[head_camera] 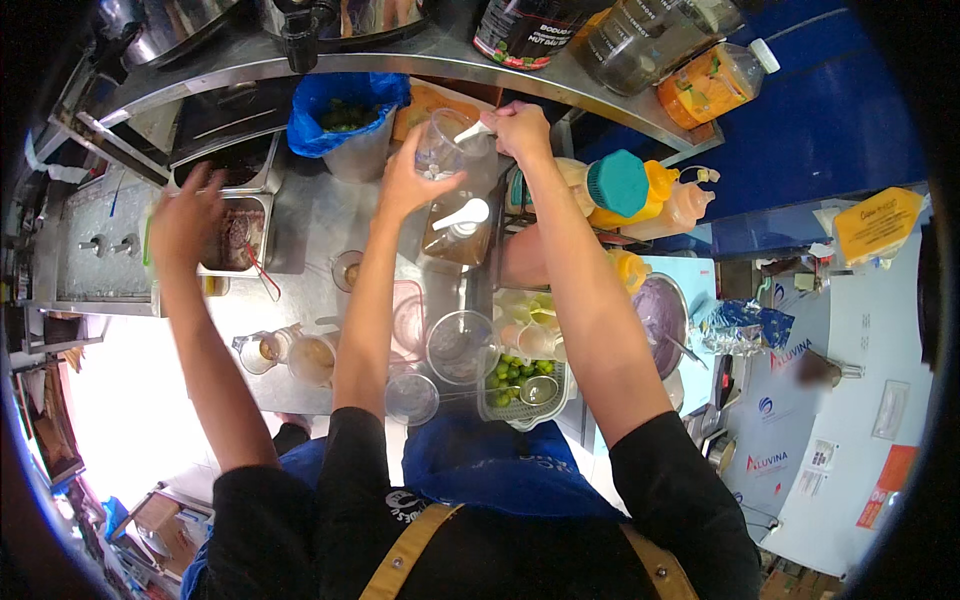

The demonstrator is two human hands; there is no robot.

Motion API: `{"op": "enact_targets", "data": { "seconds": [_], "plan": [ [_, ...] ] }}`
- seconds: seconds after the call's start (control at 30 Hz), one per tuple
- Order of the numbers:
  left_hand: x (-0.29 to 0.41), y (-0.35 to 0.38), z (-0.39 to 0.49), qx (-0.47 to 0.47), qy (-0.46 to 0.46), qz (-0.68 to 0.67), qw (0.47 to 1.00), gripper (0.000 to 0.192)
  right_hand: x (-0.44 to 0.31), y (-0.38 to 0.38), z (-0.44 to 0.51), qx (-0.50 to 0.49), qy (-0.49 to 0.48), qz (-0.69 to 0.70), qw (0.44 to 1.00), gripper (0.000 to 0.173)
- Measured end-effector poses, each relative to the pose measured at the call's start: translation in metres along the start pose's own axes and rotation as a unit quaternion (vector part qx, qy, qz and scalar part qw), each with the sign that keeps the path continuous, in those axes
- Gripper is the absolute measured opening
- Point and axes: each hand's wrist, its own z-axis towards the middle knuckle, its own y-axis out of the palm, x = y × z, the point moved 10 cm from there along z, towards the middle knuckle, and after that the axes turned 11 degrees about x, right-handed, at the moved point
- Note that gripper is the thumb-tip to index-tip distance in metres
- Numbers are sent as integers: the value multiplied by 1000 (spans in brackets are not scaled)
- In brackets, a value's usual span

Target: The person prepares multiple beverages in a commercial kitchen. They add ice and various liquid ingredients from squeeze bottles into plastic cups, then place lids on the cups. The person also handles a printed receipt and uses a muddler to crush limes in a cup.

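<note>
My left hand (414,176) grips a clear plastic cup (441,135) from its near side, tilted under a white pump spout (472,133). My right hand (520,130) is closed over the head of that pump, on a tall clear container (480,169) at the back of the counter. The spout points at the cup's mouth. Just nearer stands a second pump bottle (457,244) of brown liquid, its white nozzle turned left. What is inside the cup is hard to make out.
A co-worker's hand (187,221), blurred, is over steel food pans (247,262) on the left. A blue-lined bucket (356,154) stands behind. Squeeze bottles (660,191) fill a rack to the right. Nearer are a basket of limes (525,409) and plastic containers (459,349). A steel shelf (420,64) overhangs the back.
</note>
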Motion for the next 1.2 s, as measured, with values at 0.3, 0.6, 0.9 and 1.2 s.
{"op": "enact_targets", "data": {
  "seconds": [0.3,0.6,0.9,1.2],
  "plan": [
    [-25,-17,-5,-29,-20,53,998,94,25,48,-8,-107,64,-109,986,35],
    [-20,-91,-33,20,-59,116,991,93,-88,-34,-108,182,-232,-79,952,30],
    [120,-221,-204,230,-4,-5,973,93,-7,-80,-336,-309,-445,-175,822,106],
    [58,-266,-443,317,-102,186,924,89,3,-72,-323,-289,-365,-140,874,115]
  ]
}}
